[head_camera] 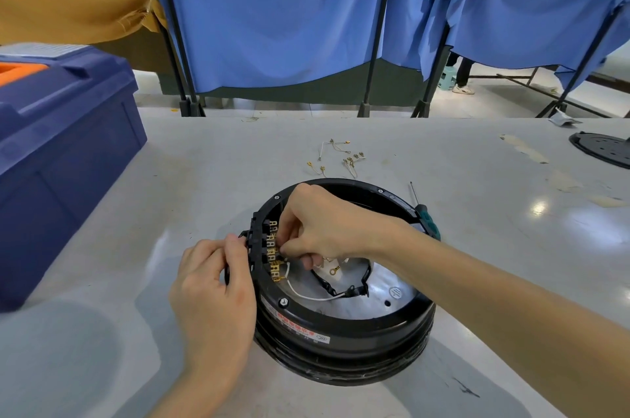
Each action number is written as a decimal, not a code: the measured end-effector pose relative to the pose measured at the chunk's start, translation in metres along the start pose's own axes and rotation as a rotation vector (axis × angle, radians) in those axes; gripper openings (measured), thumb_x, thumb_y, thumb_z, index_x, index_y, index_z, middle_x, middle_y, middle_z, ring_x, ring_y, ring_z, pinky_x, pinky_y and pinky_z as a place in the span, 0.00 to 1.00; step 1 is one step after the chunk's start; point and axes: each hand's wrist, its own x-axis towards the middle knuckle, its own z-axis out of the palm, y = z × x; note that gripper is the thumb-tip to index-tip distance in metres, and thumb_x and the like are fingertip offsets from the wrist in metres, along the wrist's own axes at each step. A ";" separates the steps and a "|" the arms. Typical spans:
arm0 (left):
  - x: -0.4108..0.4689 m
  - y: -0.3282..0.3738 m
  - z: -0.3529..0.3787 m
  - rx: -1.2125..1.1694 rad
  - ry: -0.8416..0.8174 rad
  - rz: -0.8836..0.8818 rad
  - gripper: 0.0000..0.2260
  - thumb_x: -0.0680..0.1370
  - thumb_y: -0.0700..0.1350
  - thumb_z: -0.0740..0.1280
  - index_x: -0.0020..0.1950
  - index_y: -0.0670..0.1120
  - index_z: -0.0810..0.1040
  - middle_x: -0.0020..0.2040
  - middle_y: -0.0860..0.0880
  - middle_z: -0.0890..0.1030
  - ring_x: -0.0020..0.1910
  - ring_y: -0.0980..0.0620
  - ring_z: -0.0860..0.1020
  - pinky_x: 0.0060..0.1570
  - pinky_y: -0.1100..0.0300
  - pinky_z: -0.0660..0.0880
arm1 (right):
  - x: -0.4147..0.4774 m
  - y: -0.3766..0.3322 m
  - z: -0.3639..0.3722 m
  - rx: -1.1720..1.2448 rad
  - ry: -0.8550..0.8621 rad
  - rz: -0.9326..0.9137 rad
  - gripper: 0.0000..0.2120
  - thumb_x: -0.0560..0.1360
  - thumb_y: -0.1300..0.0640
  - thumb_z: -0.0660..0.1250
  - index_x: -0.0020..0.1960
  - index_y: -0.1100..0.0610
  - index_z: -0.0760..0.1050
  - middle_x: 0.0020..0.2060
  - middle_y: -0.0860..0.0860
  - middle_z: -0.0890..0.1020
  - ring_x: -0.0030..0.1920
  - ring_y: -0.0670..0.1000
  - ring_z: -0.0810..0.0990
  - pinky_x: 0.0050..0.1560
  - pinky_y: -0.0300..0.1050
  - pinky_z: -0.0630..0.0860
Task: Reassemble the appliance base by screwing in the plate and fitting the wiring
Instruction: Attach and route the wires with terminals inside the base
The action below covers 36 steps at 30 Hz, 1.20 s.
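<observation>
The round black appliance base (344, 329) lies upside down on the grey table, its metal plate (381, 298) showing inside. A black switch block with brass terminals (272, 255) sits on its left rim. My left hand (211, 294) grips the outer side of that block. My right hand (324, 223) reaches inside the rim and pinches a white wire's connector (283, 252) at the terminals. The white wire (306, 294) loops across the plate to a black-sleeved wire (344, 291).
Several loose short wires with brass terminals (337, 158) lie beyond the base. A green-handled screwdriver (426, 213) lies at its right rim. A blue toolbox (61, 151) stands at the left. A black round part (606, 151) sits at the far right edge.
</observation>
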 end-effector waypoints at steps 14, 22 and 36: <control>0.000 -0.005 0.004 0.045 0.022 0.049 0.18 0.78 0.45 0.57 0.36 0.37 0.79 0.35 0.48 0.77 0.41 0.47 0.74 0.40 0.60 0.65 | -0.002 -0.004 0.007 0.184 -0.013 0.106 0.05 0.73 0.71 0.65 0.45 0.72 0.79 0.34 0.67 0.83 0.36 0.60 0.85 0.28 0.40 0.70; -0.002 -0.004 0.001 0.044 -0.003 0.065 0.22 0.78 0.50 0.56 0.30 0.40 0.75 0.32 0.53 0.74 0.38 0.49 0.73 0.38 0.62 0.63 | -0.022 -0.009 -0.010 0.297 0.126 0.246 0.07 0.76 0.65 0.70 0.47 0.70 0.77 0.28 0.61 0.81 0.18 0.49 0.76 0.19 0.34 0.68; -0.003 -0.008 0.002 0.069 -0.002 0.107 0.23 0.79 0.51 0.54 0.35 0.39 0.80 0.34 0.51 0.75 0.38 0.48 0.73 0.39 0.55 0.66 | -0.019 -0.024 0.029 0.831 0.239 0.621 0.04 0.80 0.67 0.61 0.50 0.69 0.72 0.16 0.52 0.74 0.12 0.45 0.65 0.15 0.32 0.58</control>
